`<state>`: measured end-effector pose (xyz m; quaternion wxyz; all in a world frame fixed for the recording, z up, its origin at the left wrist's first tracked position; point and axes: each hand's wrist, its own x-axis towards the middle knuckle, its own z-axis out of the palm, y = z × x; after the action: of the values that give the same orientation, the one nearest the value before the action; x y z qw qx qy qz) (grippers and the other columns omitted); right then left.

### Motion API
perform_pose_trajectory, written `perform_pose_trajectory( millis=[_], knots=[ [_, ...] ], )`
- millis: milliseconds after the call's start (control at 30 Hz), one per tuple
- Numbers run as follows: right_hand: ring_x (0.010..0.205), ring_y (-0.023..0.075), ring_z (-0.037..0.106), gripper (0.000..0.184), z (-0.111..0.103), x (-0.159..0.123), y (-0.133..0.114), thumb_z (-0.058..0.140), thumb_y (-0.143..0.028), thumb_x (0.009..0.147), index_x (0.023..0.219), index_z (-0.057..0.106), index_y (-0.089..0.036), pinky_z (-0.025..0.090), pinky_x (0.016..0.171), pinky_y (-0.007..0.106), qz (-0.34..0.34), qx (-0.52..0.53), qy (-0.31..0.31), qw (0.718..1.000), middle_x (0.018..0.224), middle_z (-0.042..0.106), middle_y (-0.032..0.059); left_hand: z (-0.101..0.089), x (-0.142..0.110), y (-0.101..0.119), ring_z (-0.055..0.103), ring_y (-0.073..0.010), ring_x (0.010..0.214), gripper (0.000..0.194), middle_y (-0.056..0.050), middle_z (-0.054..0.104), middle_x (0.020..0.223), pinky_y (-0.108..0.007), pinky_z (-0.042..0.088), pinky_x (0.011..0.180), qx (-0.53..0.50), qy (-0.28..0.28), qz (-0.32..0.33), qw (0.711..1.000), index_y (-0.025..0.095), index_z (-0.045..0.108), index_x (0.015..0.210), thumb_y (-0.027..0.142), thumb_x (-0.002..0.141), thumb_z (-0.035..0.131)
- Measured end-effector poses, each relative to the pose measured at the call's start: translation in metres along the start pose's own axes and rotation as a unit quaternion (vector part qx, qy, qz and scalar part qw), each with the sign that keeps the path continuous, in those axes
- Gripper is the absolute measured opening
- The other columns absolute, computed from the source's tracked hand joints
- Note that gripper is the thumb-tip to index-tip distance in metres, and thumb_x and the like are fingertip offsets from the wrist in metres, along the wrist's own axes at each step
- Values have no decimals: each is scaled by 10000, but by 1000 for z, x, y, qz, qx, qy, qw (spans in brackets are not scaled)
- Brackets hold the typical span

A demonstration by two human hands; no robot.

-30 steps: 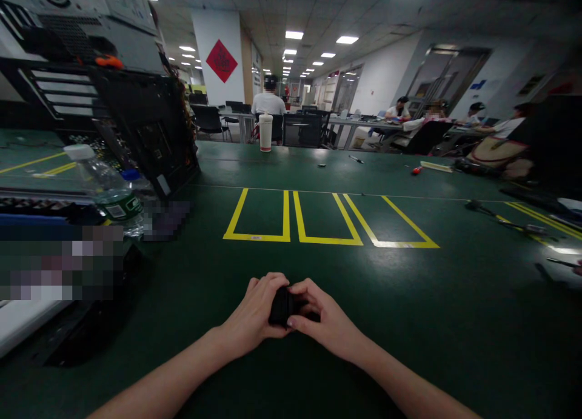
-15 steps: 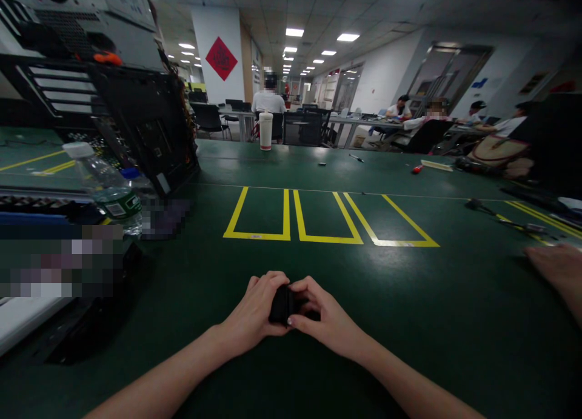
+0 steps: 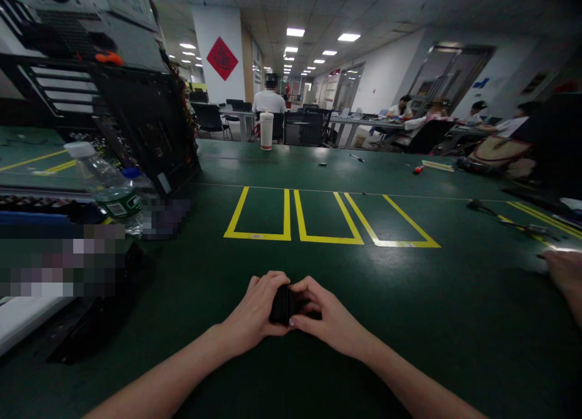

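Note:
A small black boxy object [image 3: 280, 306] is held between my two hands, low over the green table [image 3: 391, 346] or resting on it; which one I cannot tell. My left hand [image 3: 254, 310] wraps its left side, fingers over the far edge and thumb at the near edge. On the right, my right hand [image 3: 330, 319] grips it with curled fingers and thumb. My fingers cover much of the object, and its exact kind does not show. Beyond it, yellow tape [image 3: 331, 239] marks three open-ended outlines on the tabletop.
At left stand a black computer case [image 3: 140, 122], a clear water bottle [image 3: 116, 194] and a white device [image 3: 27, 325]. A white cup [image 3: 266, 131] stands at the back. Another person's hand [image 3: 566, 276] is at the right edge, near dark cables [image 3: 513, 221]. Several people sit farther off.
My hands and the black object stay almost in place. The other person's hand at the right edge has shifted slightly right and nearer.

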<state>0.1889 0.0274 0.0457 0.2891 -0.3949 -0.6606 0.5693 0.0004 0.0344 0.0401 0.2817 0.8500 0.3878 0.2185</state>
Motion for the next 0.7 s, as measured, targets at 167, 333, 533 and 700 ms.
perform_pose_trajectory(
  millis=[167,333,533,700],
  knots=[
    [931,166,558,249,2,1,4,582,-202,742,955,452,-200,468,779,330,-8,32,2,999,979,551,24,-1,0,1,454,-235,956,598,-67,422,1143,-357,347,786,2,2,12,1000,264,271,1174,213,704,637],
    [955,177,544,283,1,2,0,576,-202,747,1005,460,-203,466,805,347,13,16,20,1000,1009,549,34,1,0,0,462,-226,937,602,-61,429,1138,-344,368,771,4,11,10,1000,262,286,1173,223,695,649],
    [1015,178,509,342,0,0,-1,613,-141,700,998,457,-206,475,817,333,-16,8,0,1000,1047,499,30,4,0,-2,461,-222,915,626,-55,430,1124,-342,373,760,13,18,-2,1000,264,283,1158,174,665,659],
    [971,166,536,266,1,0,-1,583,-174,740,971,455,-207,474,816,337,-12,35,-8,999,1010,510,22,-1,0,1,446,-217,932,584,-63,403,1153,-347,371,780,8,-3,7,1000,256,272,1171,196,710,625]
  ],
)
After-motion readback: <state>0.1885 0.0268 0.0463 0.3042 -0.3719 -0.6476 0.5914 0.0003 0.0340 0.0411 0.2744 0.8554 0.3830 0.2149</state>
